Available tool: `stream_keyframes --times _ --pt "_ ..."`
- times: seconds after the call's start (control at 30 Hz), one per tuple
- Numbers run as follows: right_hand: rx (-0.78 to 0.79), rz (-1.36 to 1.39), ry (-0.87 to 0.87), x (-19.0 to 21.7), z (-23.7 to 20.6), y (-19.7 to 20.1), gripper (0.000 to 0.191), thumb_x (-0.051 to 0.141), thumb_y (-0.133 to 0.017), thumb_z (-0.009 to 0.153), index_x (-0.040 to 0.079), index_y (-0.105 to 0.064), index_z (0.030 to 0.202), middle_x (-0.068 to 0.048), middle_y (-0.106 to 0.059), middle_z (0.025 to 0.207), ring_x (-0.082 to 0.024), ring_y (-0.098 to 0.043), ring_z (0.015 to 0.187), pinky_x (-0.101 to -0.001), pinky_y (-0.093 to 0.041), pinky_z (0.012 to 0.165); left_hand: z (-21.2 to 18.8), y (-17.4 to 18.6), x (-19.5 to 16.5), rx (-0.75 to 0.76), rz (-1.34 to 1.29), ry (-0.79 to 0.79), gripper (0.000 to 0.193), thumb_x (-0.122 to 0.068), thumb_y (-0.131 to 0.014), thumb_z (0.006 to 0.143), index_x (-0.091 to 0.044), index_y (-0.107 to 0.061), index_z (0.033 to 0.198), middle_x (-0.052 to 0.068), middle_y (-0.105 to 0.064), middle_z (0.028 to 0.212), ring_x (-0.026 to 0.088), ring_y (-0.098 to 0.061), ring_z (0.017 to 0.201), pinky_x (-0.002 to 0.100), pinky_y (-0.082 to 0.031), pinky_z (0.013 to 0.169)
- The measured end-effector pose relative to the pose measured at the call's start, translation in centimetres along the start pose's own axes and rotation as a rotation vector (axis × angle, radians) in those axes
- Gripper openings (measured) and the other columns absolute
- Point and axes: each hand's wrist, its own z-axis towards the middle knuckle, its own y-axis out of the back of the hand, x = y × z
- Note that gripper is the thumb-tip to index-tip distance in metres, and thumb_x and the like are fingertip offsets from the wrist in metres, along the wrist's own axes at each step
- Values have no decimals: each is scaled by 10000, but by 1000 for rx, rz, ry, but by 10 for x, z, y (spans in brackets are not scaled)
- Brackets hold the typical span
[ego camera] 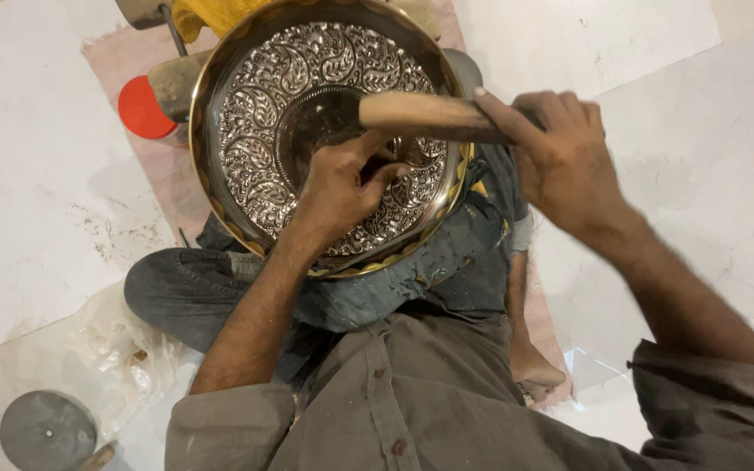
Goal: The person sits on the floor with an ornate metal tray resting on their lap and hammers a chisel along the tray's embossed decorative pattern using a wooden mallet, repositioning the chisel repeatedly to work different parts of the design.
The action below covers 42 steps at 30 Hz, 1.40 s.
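A large round metal plate [255, 113] with embossed silver leaf patterns and a brass rim rests tilted on my lap. My left hand [338, 187] presses against its centre, fingers pinched around a small tool that is mostly hidden. My right hand [560, 157] is shut on the handle of a wooden mallet [421, 115], whose head lies over the plate just above my left hand's fingers.
I sit cross-legged on a pink mat [133, 61] over a white marble floor. A jar with a red lid [143, 109] stands left of the plate. A grey round disc [47, 432] and a crumpled clear plastic sheet [106, 344] lie at the lower left.
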Motion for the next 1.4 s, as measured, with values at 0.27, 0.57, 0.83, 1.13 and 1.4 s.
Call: stream_keyframes --times 0.27,0.57,0.83,1.13,1.4 --pt "6 156 -210 13 -35 -1 709 -31 -687 898 142 -523 1566 -176 -618 1161 -353 -584 1065 -491 -455 939 -12 1 6 -174 -192 119 511 -78 -787 968 -190 -596 1428 62 -777 921 129 -766 829 264 -643 718" --pt "-81 341 -507 51 -85 -30 693 12 -709 882 145 -531 1538 -168 -633 1176 -314 -619 1077 -435 -515 948 6 13 8 206 -103 -57 521 -117 -795 941 -242 -609 1412 57 -798 1023 143 -798 871 288 -689 827" --pt "-117 417 -747 82 -112 -47 695 10 -679 910 159 -497 1564 -175 -605 1199 -303 -626 1110 -419 -532 970 49 20 -1 627 164 -294 536 -117 -760 887 -248 -631 1390 53 -809 971 152 -791 804 350 -650 793" --pt "-142 468 -782 84 -115 -46 688 14 -663 930 171 -469 1571 -164 -620 1202 -305 -631 1114 -428 -525 971 54 17 -6 635 178 -493 515 -195 -753 888 -248 -634 1386 83 -803 918 192 -762 710 394 -631 692" --pt "-228 503 -798 76 -119 -52 721 -38 -628 911 145 -455 1586 -156 -616 1139 -261 -635 1033 -388 -534 918 54 18 -12 645 185 -401 505 -153 -771 888 -248 -641 1366 75 -762 753 185 -748 632 389 -619 627"
